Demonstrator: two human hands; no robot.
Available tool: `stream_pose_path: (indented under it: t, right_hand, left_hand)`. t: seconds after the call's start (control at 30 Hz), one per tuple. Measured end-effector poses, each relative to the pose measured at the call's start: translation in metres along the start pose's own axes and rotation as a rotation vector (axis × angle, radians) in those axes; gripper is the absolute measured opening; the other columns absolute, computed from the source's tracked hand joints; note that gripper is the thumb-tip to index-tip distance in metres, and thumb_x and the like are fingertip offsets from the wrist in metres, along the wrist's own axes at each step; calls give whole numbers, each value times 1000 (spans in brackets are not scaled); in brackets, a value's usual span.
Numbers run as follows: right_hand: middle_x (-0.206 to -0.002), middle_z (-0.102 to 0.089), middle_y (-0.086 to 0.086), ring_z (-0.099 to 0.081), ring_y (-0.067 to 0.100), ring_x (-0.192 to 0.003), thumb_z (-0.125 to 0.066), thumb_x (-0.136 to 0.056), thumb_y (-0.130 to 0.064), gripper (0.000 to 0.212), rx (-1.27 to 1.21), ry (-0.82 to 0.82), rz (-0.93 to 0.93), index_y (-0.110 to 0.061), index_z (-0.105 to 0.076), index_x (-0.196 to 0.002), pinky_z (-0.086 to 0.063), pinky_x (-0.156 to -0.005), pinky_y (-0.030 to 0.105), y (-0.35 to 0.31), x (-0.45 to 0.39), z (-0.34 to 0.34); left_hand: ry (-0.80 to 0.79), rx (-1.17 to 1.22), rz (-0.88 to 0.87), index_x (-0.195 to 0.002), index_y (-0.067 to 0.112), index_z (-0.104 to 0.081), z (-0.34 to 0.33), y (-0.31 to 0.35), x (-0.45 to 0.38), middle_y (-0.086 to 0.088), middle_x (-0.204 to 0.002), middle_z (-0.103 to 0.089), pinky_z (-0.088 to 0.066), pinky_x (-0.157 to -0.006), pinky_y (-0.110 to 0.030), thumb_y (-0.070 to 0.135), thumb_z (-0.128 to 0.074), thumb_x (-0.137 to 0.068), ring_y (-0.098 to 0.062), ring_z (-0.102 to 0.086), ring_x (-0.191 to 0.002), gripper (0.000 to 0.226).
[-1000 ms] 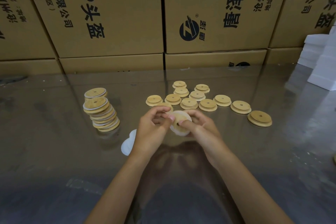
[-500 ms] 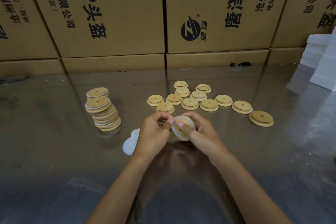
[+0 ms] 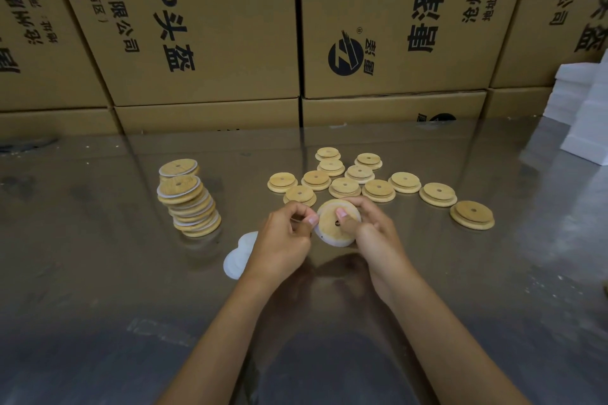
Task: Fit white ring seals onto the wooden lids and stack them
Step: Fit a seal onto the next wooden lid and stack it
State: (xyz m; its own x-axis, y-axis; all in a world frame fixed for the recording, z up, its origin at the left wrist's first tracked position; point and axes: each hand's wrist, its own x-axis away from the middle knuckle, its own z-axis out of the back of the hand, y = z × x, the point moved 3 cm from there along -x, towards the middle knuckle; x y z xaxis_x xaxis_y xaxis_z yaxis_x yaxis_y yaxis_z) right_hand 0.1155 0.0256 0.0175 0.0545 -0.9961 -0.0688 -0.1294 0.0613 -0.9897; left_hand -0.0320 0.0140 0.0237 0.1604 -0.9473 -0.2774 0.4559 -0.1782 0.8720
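Observation:
Both hands hold one round wooden lid (image 3: 332, 227) tilted up above the table, a white ring seal around its rim. My right hand (image 3: 373, 233) grips it from the right with the thumb on its face. My left hand (image 3: 284, 237) pinches its left edge. Several bare wooden lids (image 3: 345, 186) lie spread on the table beyond the hands. A leaning stack of sealed lids (image 3: 187, 204) stands to the left. A small pile of white ring seals (image 3: 238, 256) lies partly hidden behind my left wrist.
A wall of cardboard boxes (image 3: 214, 26) closes off the back of the glossy table (image 3: 98, 289). White foam blocks (image 3: 585, 115) are stacked at the right edge. One lone lid (image 3: 472, 214) lies farthest right.
The held lid has been turned so its wooden face shows more fully, and the white seal now sits around its rim. Both hands stayed in the same spot.

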Motion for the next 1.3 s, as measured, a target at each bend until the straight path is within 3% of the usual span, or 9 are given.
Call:
stream_pose_path:
  t: [0.3, 0.43, 0.5, 0.63, 0.77, 0.9, 1.1, 1.3]
  right_hand:
    - [-113, -71, 15, -65, 27, -102, -59, -98, -14, 13, -68, -23, -76, -11, -66, -109, -48, -90, 40, 1, -1, 1]
    - [-115, -70, 17, -65, 30, -104, -62, -96, -11, 15, -94, 15, -67, -8, -64, -111, -49, -99, 48, -2, -1, 3]
    - [-112, -71, 17, -65, 26, -98, -65, -93, -9, 20, -126, 35, -76, -6, -62, -112, -51, -97, 49, -5, -1, 4]
    - [-96, -71, 8, -63, 21, -87, -67, -89, -7, 22, -163, 14, -114, -6, -64, -111, -52, -80, 40, -6, -1, 4]
    - [-91, -70, 7, -63, 17, -86, -66, -88, -7, 17, -40, -63, -138, -7, -72, -104, -52, -81, 35, -3, 1, -1]
    - [-89, -71, 1, -64, 9, -83, -64, -94, -13, 11, 97, -105, -83, -13, -75, -98, -52, -74, 22, -1, 2, -5]
    - [-95, -71, 6, -62, 9, -83, -62, -95, -10, 14, 206, -106, 20, -13, -74, -102, -51, -72, 21, -3, 0, -5]
    - [-94, -73, 3, -63, 10, -86, -58, -96, -7, 18, 81, -165, -5, -10, -76, -100, -49, -77, 25, -3, 2, -1]
  left_hand:
    - [18, 36, -64, -81, 20, -64, 1, 3, 2, -2, -73, -67, -54, -73, -51, 27, -61, -94, -28, -62, -71, 16]
    - [-7, -6, -59, -81, 23, -60, -5, 2, 4, 4, -69, -64, -48, -63, -33, 30, -65, -91, -15, -56, -62, 14]
    - [-21, -59, -65, -84, 22, -58, -8, 1, 7, 4, -74, -66, -49, -66, -32, 30, -65, -91, -13, -58, -66, 12]
    - [0, -112, -109, -85, 21, -56, -9, 4, 9, 2, -73, -65, -51, -71, -44, 25, -60, -93, -16, -58, -68, 10]
    - [26, -207, -224, -81, 20, -55, -6, 10, 12, 7, -74, -62, -49, -66, -43, 19, -57, -91, -14, -58, -69, 9]
    - [26, -310, -296, -79, 22, -49, -2, 11, 13, 9, -73, -56, -46, -61, -41, 22, -51, -89, -12, -53, -70, 10]
    - [4, -351, -260, -84, 23, -46, 2, 7, 9, 9, -74, -54, -43, -64, -40, 22, -47, -94, -13, -50, -71, 11]
    - [-17, -376, -221, -86, 25, -44, 3, 7, 8, 7, -73, -59, -45, -65, -44, 20, -43, -96, -21, -53, -70, 11]
